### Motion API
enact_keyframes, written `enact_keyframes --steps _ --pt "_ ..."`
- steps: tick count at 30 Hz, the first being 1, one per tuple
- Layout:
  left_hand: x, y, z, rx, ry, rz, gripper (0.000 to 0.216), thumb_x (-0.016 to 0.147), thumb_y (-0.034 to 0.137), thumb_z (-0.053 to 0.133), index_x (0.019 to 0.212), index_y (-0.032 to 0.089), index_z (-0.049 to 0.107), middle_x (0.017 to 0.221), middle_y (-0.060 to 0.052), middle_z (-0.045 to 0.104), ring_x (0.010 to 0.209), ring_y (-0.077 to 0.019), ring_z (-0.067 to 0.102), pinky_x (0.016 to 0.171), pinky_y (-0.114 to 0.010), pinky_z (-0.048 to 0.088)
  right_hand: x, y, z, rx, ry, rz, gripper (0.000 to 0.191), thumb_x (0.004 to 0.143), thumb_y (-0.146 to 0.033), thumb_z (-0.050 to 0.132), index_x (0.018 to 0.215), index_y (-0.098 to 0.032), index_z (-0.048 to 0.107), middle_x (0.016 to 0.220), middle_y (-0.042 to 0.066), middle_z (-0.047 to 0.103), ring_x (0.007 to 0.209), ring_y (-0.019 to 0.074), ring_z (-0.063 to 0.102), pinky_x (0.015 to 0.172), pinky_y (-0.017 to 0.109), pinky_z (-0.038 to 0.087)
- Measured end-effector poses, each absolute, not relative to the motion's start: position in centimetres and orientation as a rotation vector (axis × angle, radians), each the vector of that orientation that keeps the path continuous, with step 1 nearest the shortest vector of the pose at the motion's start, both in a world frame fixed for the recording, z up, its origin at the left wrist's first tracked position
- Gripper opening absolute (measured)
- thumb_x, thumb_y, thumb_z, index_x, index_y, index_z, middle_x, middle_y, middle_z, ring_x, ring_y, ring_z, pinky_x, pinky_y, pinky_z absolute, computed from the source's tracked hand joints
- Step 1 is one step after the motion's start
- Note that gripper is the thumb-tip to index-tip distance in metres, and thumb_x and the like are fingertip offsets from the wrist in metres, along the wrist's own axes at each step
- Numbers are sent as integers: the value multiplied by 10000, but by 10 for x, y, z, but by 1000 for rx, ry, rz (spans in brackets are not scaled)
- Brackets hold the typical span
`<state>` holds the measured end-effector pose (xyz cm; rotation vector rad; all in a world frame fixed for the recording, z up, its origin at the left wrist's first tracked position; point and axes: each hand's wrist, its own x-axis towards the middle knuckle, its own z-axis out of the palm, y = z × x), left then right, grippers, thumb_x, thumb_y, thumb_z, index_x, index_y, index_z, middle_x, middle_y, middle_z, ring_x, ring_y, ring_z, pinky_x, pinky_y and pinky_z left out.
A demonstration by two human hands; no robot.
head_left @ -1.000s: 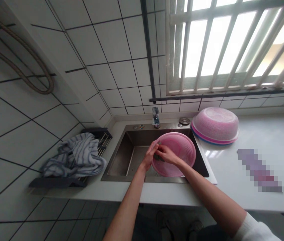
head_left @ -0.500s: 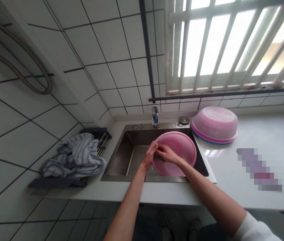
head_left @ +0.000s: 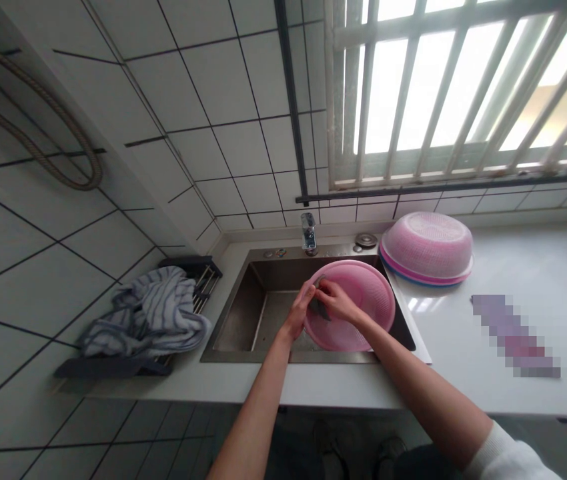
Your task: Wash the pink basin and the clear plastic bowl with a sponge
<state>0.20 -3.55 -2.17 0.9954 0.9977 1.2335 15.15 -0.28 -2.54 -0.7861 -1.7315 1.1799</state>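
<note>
A pink plastic colander (head_left: 371,300) is tilted over the right part of the steel sink (head_left: 266,267), its inside facing me. My left hand (head_left: 299,312) is closed on the colander's left rim. Inside the colander, close to that rim, my right hand (head_left: 334,300) presses a small grey, cloth-like piece (head_left: 321,309) against the wall. The fingers of that hand are bent round the piece, so most of it is hidden and its exact kind is unclear.
Behind the sink stands a chrome faucet (head_left: 308,232), with a drain strainer (head_left: 365,240) beside it. Upturned pink basins (head_left: 428,247) are stacked on the counter at right, near a blurred-out flat object (head_left: 516,337). A striped towel (head_left: 148,310) lies on a rack at left.
My right hand has shifted slightly up and right along the colander wall, and more of the grey piece shows. My left hand keeps its hold on the rim.
</note>
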Motion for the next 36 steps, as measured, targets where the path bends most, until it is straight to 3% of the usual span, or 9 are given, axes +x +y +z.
enact_keyframes --steps 7,11,17,23,29,36 --pt "-2 -36 -20 1026 1036 1224 665 845 619 765 1385 242 672 1537 -93 604 1523 -336 427 1281 -449 279 146 -7 -33 -700 -1905 1224 262 1000 -415 567 961 -177 671 944 69 717 811 203 617 766 314 489" --pt "1 -36 -20 1004 960 1205 635 862 608 757 1396 279 661 1546 -68 598 1518 -320 441 1279 -446 295 152 2 -35 -915 -1733 1077 247 992 -403 559 929 -178 640 891 66 689 763 198 599 684 295 460" --pt "0 -38 -18 999 991 1198 681 840 624 771 1397 247 665 1498 -91 638 1501 -345 455 1274 -462 290 147 -3 -38 -742 -1918 1258 269 986 -418 582 929 -171 669 884 65 708 737 189 599 696 300 461" --pt "3 -37 -18 997 984 1242 638 842 617 774 1370 272 684 1535 -74 606 1529 -310 427 1287 -445 271 152 2 -33 -928 -1693 1047 287 987 -443 557 878 -185 621 840 50 665 726 187 561 663 292 429" --pt "-1 -36 -20 1069 1019 1234 652 880 610 735 1420 257 643 1547 -85 594 1525 -309 429 1284 -426 263 145 -4 -37 -772 -1873 1236 283 981 -435 575 939 -172 671 911 70 718 771 197 602 717 305 456" --pt "4 -35 -20 1051 974 1235 638 869 614 746 1409 286 658 1522 -67 619 1508 -313 455 1275 -449 297 156 5 -25 -917 -1583 1068 285 966 -468 574 896 -196 623 866 48 672 750 195 576 687 295 452"
